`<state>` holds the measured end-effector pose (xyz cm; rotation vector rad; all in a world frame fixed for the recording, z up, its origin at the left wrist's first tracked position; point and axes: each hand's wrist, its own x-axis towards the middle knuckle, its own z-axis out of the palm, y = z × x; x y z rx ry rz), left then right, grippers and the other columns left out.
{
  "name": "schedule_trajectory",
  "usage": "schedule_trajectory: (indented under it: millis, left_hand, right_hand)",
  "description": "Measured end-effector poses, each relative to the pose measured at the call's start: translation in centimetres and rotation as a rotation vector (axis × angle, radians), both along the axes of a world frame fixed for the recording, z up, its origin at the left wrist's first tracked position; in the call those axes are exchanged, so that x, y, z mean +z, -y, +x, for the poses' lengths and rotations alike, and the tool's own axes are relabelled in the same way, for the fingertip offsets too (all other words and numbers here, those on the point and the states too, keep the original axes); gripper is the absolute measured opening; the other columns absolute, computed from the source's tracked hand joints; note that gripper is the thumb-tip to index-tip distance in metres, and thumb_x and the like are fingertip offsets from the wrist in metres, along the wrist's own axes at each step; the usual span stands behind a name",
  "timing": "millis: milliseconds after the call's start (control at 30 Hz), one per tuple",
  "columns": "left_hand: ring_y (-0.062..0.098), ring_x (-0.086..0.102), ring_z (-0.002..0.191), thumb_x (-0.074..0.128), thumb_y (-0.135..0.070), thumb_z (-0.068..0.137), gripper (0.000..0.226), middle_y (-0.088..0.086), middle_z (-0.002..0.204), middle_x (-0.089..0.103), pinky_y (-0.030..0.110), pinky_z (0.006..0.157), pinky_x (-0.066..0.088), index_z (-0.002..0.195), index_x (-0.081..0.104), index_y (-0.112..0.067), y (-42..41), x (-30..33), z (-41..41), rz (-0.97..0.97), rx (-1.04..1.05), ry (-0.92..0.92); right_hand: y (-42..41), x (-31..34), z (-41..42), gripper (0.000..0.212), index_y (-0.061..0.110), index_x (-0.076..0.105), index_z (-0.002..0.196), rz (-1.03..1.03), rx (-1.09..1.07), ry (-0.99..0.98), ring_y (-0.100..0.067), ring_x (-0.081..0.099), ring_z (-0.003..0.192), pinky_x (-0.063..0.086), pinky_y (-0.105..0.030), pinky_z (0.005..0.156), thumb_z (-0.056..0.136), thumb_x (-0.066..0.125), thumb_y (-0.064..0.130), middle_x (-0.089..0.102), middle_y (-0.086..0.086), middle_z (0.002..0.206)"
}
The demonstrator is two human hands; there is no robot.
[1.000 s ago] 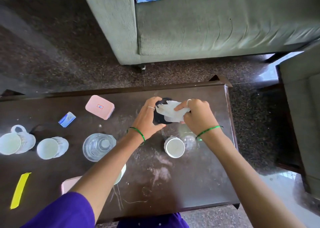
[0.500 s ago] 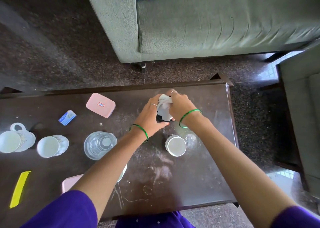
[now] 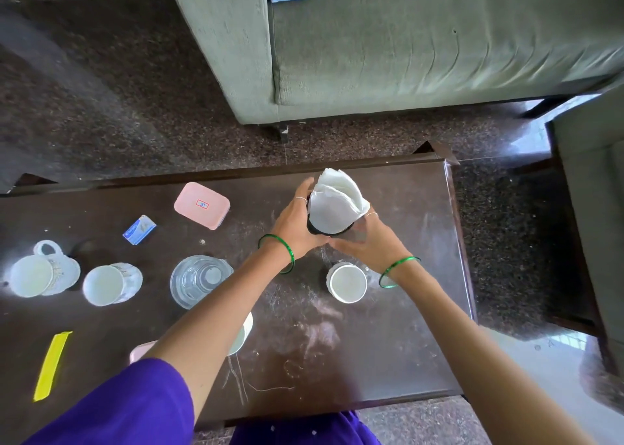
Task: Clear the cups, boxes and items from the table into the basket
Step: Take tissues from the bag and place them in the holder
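A black holder (image 3: 315,229) stuffed with white paper napkins (image 3: 334,201) is at the table's far middle. My left hand (image 3: 295,223) grips its left side and my right hand (image 3: 369,243) cups its near right side. A white paper cup (image 3: 347,282) stands just below my right hand. Further left are a clear glass tumbler (image 3: 199,281), two white mugs (image 3: 104,284) (image 3: 32,276), a pink box (image 3: 202,205) and a small blue box (image 3: 139,230). No basket is in view.
A yellow strip (image 3: 50,367) lies at the near left of the dark table (image 3: 388,343). My left arm partly hides a second pink box (image 3: 140,351) and a white cup (image 3: 244,335). A green sofa (image 3: 405,39) stands beyond the table, another seat (image 3: 597,208) to the right.
The napkins, earlier being pressed into the holder by my right hand, now stand fanned out of it. My right hand has dropped to the holder's near right side.
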<state>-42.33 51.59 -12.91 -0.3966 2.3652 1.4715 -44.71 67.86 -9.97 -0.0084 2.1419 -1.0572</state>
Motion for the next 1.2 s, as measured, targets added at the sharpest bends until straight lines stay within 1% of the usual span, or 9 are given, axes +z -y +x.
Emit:
schedule_trajectory:
  millis: [100,300,500,633,733,900,1000,1100,1200]
  left_hand:
    - [0.016,0.061,0.106,0.086,-0.018,0.063,0.086,-0.011,0.105,0.060,0.017,0.077,0.042,0.136,0.041,-0.023,0.0,0.1,0.0,-0.077,-0.006,0.016]
    - [0.016,0.061,0.103,0.090,-0.025,0.059,0.086,-0.004,0.114,0.065,0.023,0.079,0.045,0.131,0.045,-0.021,-1.2,1.1,-1.3,-0.124,-0.011,0.018]
    - [0.019,0.061,0.106,0.090,-0.027,0.059,0.085,-0.003,0.116,0.065,0.027,0.082,0.050,0.132,0.046,-0.022,-5.9,2.1,-4.6,-0.099,-0.096,-0.027]
    - [0.021,0.060,0.108,0.090,-0.025,0.060,0.084,-0.001,0.118,0.063,0.026,0.082,0.047,0.132,0.045,-0.020,-9.4,2.3,-6.8,-0.062,-0.138,-0.039]
    - [0.022,0.060,0.110,0.090,-0.024,0.060,0.086,0.000,0.120,0.064,0.030,0.085,0.049,0.133,0.045,-0.019,-11.7,2.0,-8.2,-0.051,-0.163,-0.029]
    - [0.022,0.061,0.109,0.091,-0.024,0.058,0.082,0.001,0.120,0.063,0.038,0.089,0.052,0.129,0.050,-0.020,-14.4,0.9,-9.2,-0.046,-0.166,-0.028]
    - [0.020,0.061,0.109,0.090,-0.025,0.059,0.083,0.000,0.120,0.062,0.035,0.088,0.052,0.131,0.049,-0.021,-15.0,0.3,-9.2,-0.034,-0.141,-0.024]
    - [0.017,0.062,0.101,0.090,-0.026,0.059,0.079,-0.005,0.111,0.064,0.028,0.078,0.049,0.128,0.050,-0.024,-15.0,0.2,-9.1,-0.041,-0.132,-0.030]
    - [0.019,0.062,0.103,0.088,-0.025,0.060,0.078,-0.001,0.114,0.063,0.033,0.082,0.052,0.128,0.049,-0.022,-15.1,0.3,-9.1,-0.064,-0.145,-0.023]
  right_hand:
    - [0.4,-0.5,-0.2,0.064,0.014,0.040,0.130,0.034,-0.080,-0.047,-0.017,0.062,0.101,0.043,-0.023,0.079,0.076,0.074,0.021,0.064,0.001,0.108]
    - [-0.8,0.1,-1.0,0.055,0.011,0.046,0.127,0.045,-0.155,-0.125,-0.016,0.063,0.101,0.046,-0.023,0.082,0.079,0.071,0.018,0.065,-0.004,0.112]
    - [-5.7,1.3,-3.4,0.057,0.014,0.047,0.129,0.055,-0.218,-0.190,-0.005,0.058,0.084,0.044,-0.022,0.074,0.078,0.073,0.017,0.056,0.009,0.099]
    - [-9.5,0.9,-5.1,0.058,0.018,0.048,0.129,0.071,-0.250,-0.222,0.012,0.054,0.072,0.042,-0.012,0.062,0.077,0.074,0.016,0.049,0.025,0.088]
    - [-11.8,0.3,-6.1,0.055,0.017,0.050,0.127,0.073,-0.281,-0.209,0.003,0.058,0.077,0.047,-0.021,0.071,0.077,0.074,0.016,0.050,0.022,0.090]
    - [-14.4,-1.1,-7.1,0.054,0.015,0.052,0.126,0.050,-0.307,-0.172,-0.010,0.062,0.086,0.050,-0.031,0.082,0.076,0.074,0.014,0.058,0.002,0.108]
    - [-15.1,-1.7,-7.4,0.051,0.015,0.054,0.123,0.036,-0.310,-0.166,-0.011,0.063,0.088,0.052,-0.035,0.084,0.076,0.074,0.014,0.058,0.004,0.104]
    - [-15.4,-2.0,-7.6,0.052,0.014,0.055,0.123,0.021,-0.296,-0.157,-0.010,0.063,0.089,0.053,-0.041,0.090,0.075,0.074,0.014,0.060,0.002,0.106]
    - [-15.5,-2.0,-7.5,0.056,0.013,0.052,0.126,0.004,-0.285,-0.131,-0.016,0.063,0.099,0.051,-0.046,0.094,0.075,0.074,0.015,0.060,0.003,0.108]
